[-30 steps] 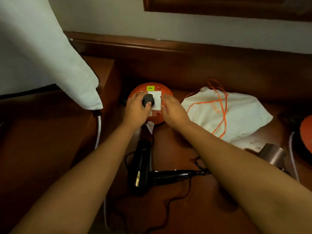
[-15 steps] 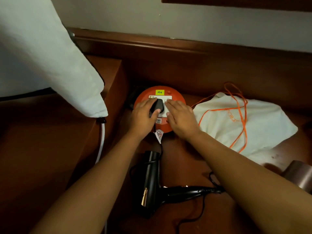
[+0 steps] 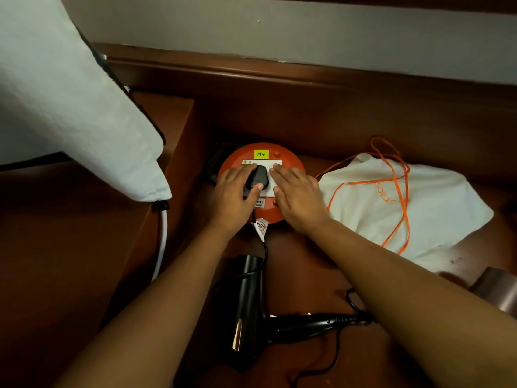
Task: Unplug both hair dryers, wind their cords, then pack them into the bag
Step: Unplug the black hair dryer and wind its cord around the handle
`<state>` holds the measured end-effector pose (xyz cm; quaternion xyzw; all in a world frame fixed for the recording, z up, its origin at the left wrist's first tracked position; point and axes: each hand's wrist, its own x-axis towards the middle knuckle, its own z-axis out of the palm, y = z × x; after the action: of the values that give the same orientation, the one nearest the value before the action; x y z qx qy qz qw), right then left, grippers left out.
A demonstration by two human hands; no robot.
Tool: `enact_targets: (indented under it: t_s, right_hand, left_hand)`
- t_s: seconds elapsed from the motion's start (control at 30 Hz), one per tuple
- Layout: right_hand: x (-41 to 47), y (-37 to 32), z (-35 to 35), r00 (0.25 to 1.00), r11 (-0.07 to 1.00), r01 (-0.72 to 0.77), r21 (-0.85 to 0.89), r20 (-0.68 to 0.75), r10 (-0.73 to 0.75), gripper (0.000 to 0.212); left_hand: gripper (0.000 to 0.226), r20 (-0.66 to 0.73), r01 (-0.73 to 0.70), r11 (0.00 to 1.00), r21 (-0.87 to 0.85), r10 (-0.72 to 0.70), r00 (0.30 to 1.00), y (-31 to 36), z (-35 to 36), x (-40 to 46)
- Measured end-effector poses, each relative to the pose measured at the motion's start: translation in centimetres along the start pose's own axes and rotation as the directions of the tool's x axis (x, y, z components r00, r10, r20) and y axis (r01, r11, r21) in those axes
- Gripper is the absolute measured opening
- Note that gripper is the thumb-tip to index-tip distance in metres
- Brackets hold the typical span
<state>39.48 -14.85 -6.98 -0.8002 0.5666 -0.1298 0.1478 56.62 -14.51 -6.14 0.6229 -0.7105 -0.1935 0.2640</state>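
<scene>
The left hand [image 3: 233,196] curls round the black plug [image 3: 258,177] seated in the orange cable reel [image 3: 291,163]; the right hand [image 3: 298,197] presses flat on the white socket plate beside it. The black hair dryer [image 3: 249,309] lies on the table [image 3: 321,261] below both hands. The reel's yellow sticker [image 3: 261,154] reads "M4". The white drawstring bag [image 3: 397,208] bears orange print, possibly "grace".

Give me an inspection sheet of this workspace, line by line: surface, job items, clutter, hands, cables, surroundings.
Surface: dark brown wooden desk, stepped ledge on the left.
Job's things: black hair dryer lying flat; black plug seated in round orange socket reel; white drawstring bag with orange cord lying flat at the right.
Clutter: brown metallic cylinder at right edge.
Hands: left hand grips the plug; right hand presses flat on the reel.
Cables: black dryer cord unwound; white cable at left.
Surroundings: white cloth, grey wall.
</scene>
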Motion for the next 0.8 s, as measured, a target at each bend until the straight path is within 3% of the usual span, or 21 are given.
enact_targets:
  t_s: [0.8]
  right_hand:
    - [0.45, 0.36, -0.88, 0.997, 0.999, 0.02, -0.049, 0.074, -0.016, 0.052]
  left_hand:
    - [0.046, 0.005, 0.0, 1.0, -0.008, 0.0, 1.0, -0.32, -0.06, 0.07]
